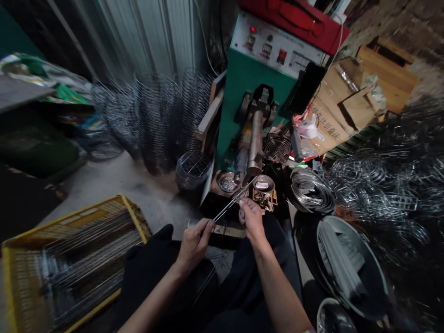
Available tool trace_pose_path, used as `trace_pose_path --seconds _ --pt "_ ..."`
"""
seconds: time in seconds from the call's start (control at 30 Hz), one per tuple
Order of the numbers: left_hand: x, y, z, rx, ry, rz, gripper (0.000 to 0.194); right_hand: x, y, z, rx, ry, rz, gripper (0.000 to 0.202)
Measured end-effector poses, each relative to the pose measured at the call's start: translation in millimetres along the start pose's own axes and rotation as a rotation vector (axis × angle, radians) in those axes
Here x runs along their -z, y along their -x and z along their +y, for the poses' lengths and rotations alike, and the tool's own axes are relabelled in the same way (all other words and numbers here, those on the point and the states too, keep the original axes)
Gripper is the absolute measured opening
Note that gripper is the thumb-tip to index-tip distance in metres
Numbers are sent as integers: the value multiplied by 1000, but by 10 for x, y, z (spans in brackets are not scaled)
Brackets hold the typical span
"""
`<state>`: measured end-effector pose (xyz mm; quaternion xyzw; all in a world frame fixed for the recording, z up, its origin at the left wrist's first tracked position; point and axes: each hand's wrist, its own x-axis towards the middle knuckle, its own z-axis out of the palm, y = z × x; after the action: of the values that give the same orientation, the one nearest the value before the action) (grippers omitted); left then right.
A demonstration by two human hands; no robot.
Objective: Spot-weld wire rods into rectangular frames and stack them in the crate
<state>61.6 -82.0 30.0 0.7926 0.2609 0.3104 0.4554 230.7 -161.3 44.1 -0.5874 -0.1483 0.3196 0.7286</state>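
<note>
My left hand (196,243) pinches the lower left end of a thin metal rod (227,206), which slants up to the right. Its upper end reaches the tip area of a green machine (225,111), below a thick metal cylinder (255,141). My right hand (250,217) is closed, thumb against fingers, just right of the rod; what it holds is too small to make out. Near the rod's far end are a round dish of small metal bits (227,182) and a second dish with a white item (263,184).
A yellow crate (121,200) of wire pieces sits at the lower left. Stacked wire coils (156,120) stand behind it. On the right are a wire bundle (312,192), a basin (373,273) of flat strips, a cardboard box (342,111) and a large tangle of wire (374,185).
</note>
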Motion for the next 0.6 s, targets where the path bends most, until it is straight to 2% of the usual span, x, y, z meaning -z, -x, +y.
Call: trace_pose_path --seconds 0.6 --pt "-82 -198 81 -18 -41 16 30 13 -200 -78 64 -69 -1 33"
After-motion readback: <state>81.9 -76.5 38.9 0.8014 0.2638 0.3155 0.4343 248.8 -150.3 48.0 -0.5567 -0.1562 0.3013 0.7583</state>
